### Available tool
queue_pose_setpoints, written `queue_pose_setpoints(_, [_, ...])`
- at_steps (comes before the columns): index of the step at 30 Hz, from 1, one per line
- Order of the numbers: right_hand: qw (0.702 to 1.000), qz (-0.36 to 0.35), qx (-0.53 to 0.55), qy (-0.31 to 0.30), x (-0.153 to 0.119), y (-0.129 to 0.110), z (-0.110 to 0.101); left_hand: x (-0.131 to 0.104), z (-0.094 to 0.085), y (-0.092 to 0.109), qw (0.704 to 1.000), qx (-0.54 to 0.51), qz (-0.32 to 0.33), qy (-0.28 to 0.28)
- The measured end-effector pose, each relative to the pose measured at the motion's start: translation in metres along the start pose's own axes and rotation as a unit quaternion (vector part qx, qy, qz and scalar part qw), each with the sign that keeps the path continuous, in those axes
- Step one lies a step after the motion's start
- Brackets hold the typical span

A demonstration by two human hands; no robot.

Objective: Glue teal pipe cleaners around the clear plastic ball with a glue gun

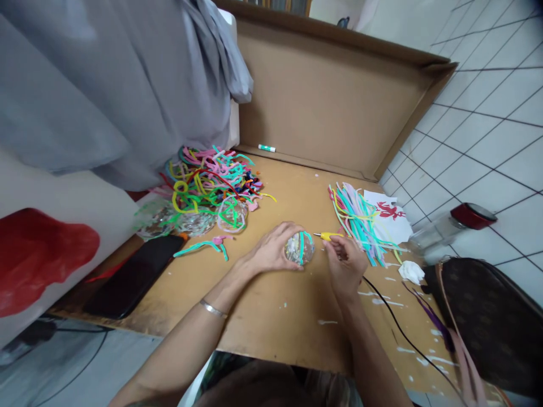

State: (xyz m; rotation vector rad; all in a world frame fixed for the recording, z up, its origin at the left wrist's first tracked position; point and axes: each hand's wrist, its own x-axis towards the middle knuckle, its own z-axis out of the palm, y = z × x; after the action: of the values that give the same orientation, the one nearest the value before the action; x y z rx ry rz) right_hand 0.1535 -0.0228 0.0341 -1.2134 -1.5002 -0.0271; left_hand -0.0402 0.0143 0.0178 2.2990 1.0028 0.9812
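My left hand (274,247) is closed around the side of a clear round ball (293,249) near the middle of the table. Turquoise pipe-cleaner strips (302,249) run over the ball's surface. In my right hand (347,263) is a yellow soldering iron (330,236), held like a pen. Its metal tip points left at the ball, with a small gap between them. A black cord (388,308) trails from that hand toward the lower right. Loose turquoise and pink pipe-cleaner pieces (203,246) lie left of my left hand.
Behind on the left is a heap of coloured pipe cleaners (212,175), with several clear balls (232,215) before it. A black phone (136,277) lies left. More pipe cleaners (360,217), a lidded jar (445,229) and a brown bag (487,316) are right. A cardboard panel (322,96) stands behind.
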Motion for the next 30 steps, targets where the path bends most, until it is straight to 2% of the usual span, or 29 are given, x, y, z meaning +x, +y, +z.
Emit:
queue_pose_setpoints(2, [0.999,-0.028,-0.015,-0.017,-0.001,-0.004,-0.002,0.0,0.0,0.001,1.0,-0.001,0.003,-0.001])
queue_pose_setpoints(6, [0.984,-0.147,-0.08,-0.068,-0.003,-0.007,-0.003,0.0,0.0,0.001,1.0,0.01,0.013,0.005])
queue_pose_setpoints(8, [0.974,-0.19,-0.106,-0.064,-0.003,-0.008,-0.002,0.0,0.001,0.001,1.0,0.024,0.018,0.003])
queue_pose_setpoints(12, [0.968,-0.219,-0.117,-0.045,-0.002,-0.01,-0.001,0.0,0.001,0.003,0.999,0.047,0.02,-0.006])
queue_pose_setpoints(15, [0.97,-0.209,-0.117,-0.052,-0.002,-0.01,-0.002,-0.001,0.0,0.005,0.998,0.052,0.014,-0.011])
queue_pose_setpoints(19, [0.981,-0.154,-0.092,-0.079,-0.004,-0.008,-0.001,-0.001,0.0,0.007,0.998,0.058,0.013,-0.01])
queue_pose_setpoints(25, [0.994,-0.065,-0.011,-0.087,-0.006,-0.013,0.003,0.0,0.001,0.005,0.998,0.055,0.008,-0.012])
queue_pose_setpoints(30, [0.992,-0.052,-0.003,-0.113,-0.009,-0.018,0.006,-0.001,-0.001,0.004,0.999,0.032,0.008,-0.006])
